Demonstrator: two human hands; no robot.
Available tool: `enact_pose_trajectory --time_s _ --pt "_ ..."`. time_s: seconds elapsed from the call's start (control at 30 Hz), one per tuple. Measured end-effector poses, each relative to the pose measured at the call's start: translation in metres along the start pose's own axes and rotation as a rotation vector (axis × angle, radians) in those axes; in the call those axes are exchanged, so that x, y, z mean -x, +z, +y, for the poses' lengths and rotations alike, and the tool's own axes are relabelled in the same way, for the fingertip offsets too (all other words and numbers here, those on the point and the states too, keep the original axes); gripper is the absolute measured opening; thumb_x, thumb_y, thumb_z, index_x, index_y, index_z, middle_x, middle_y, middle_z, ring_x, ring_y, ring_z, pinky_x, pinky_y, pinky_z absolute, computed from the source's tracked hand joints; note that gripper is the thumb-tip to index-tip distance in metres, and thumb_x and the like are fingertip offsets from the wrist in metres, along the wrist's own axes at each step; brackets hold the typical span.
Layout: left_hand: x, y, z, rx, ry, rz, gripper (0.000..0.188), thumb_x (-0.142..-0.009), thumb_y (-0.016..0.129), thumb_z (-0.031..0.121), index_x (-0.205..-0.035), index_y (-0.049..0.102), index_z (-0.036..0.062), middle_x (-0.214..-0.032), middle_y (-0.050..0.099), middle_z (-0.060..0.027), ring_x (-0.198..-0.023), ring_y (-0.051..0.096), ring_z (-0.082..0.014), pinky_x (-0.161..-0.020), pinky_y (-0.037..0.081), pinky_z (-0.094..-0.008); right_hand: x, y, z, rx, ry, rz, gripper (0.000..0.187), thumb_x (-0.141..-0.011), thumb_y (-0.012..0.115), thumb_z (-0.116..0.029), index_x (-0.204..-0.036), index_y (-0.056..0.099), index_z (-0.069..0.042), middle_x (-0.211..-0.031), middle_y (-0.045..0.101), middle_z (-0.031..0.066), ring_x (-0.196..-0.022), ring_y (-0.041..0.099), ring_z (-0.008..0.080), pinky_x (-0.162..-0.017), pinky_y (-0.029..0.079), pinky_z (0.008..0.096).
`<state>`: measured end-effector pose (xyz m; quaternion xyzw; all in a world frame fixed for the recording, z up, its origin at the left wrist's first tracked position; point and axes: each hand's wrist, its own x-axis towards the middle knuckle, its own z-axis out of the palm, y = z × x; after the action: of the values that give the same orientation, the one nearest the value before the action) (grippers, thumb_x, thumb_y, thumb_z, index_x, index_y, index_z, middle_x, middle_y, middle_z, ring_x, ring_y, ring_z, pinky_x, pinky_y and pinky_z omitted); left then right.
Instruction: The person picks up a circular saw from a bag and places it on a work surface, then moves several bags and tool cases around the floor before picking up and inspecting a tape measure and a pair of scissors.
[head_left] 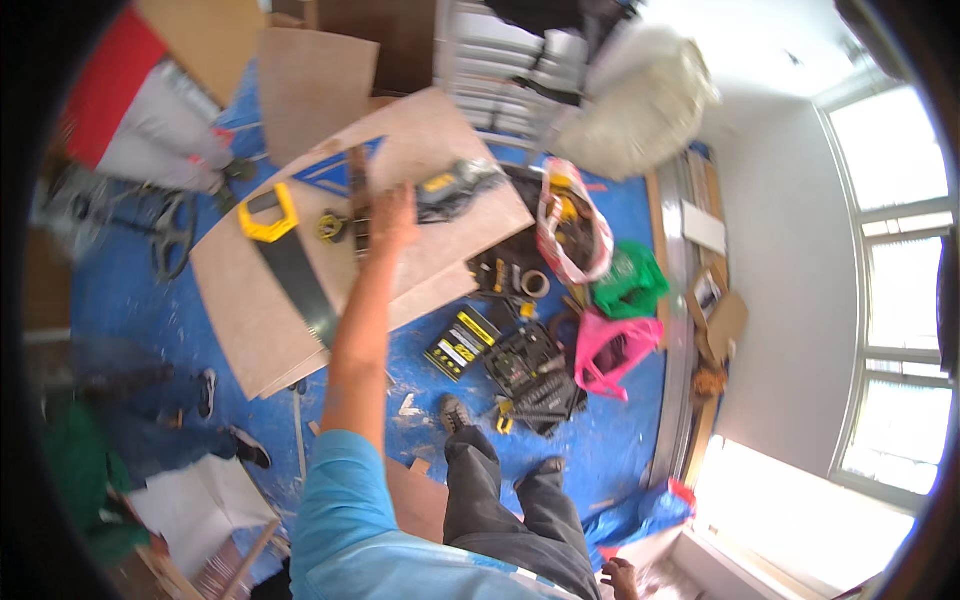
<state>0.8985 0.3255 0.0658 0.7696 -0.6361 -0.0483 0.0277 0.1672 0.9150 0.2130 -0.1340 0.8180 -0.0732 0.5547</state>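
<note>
Just left of your left hand (396, 212), its fingers too blurred to tell spread or pinching, lies a narrow, dark brown bar (359, 198).

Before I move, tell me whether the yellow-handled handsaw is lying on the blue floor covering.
No, the yellow-handled handsaw lies on the plywood sheet.
</note>
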Motion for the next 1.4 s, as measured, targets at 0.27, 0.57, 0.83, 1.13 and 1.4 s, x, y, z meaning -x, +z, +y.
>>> enact_pose_trajectory --time_s 0.27,0.57,0.83,1.13,1.4 --pt "-0.033 -0.055 0.046 0.541 -0.151 -0.519 0.058 -0.060 0.081 0.019 -0.109 0.061 -0.0039 -0.093 0.069 -0.0172 -0.082 0.066 -0.0254 -0.077 0.050 -0.0348 0.046 0.045 0.065 0.032 0.086 0.125 0.007 -0.079 0.060 -0.003 -0.079 0.066 -0.006 -0.070 0.062 0.0057 -0.069 0.065 0.0162 -0.056 0.054 0.0334" --pt "0.170 -0.097 0.161 1.380 -0.228 -0.637 0.041 -0.064 0.077 0.013 -0.102 0.065 0.0052 -0.086 0.065 -0.0032 -0.073 0.062 -0.0147 -0.071 0.051 -0.0286 0.006 0.087 -0.154 -0.187 -0.236 -0.010 0.046 -0.089 0.066 -0.026 -0.125 0.057 0.002 -0.110 0.067 0.0135 -0.100 0.063 0.0199 -0.088 0.050 0.0311" --pt "0.331 -0.149 0.346 1.693 -0.347 -1.019 0.051 -0.068 0.077 0.011 -0.114 0.059 0.0006 -0.100 0.066 -0.0050 -0.090 0.062 -0.0148 -0.081 0.049 -0.0292 -0.001 0.159 -0.311 -0.951 -0.255 -0.733 0.078 -0.082 0.070 -0.032 -0.146 0.031 -0.008 -0.136 0.049 0.0080 -0.123 0.049 0.0240 -0.103 0.037 0.0418" --pt "0.313 -0.026 0.511 0.964 -0.149 -0.857 0.079 -0.070 0.079 0.027 -0.131 0.039 -0.0018 -0.105 0.065 -0.0198 -0.101 0.065 -0.0325 -0.083 0.051 -0.0382 -0.185 0.055 -0.353 -0.736 -0.061 -0.590 0.037 -0.081 0.072 -0.010 -0.113 0.059 0.001 -0.100 0.066 0.0095 -0.083 0.066 0.0189 -0.074 0.055 0.0335" --pt "0.164 0.201 0.611 0.484 0.234 -0.371 0.051 -0.081 0.067 0.015 -0.128 0.051 0.0044 -0.122 0.054 -0.0179 -0.115 0.048 -0.0349 -0.098 0.039 -0.0431 -0.440 -0.008 -0.383 -0.483 0.282 -0.599 0.028 -0.074 0.072 -0.007 -0.098 0.064 0.005 -0.079 0.067 0.0120 -0.061 0.066 0.0233 -0.059 0.056 0.0364"
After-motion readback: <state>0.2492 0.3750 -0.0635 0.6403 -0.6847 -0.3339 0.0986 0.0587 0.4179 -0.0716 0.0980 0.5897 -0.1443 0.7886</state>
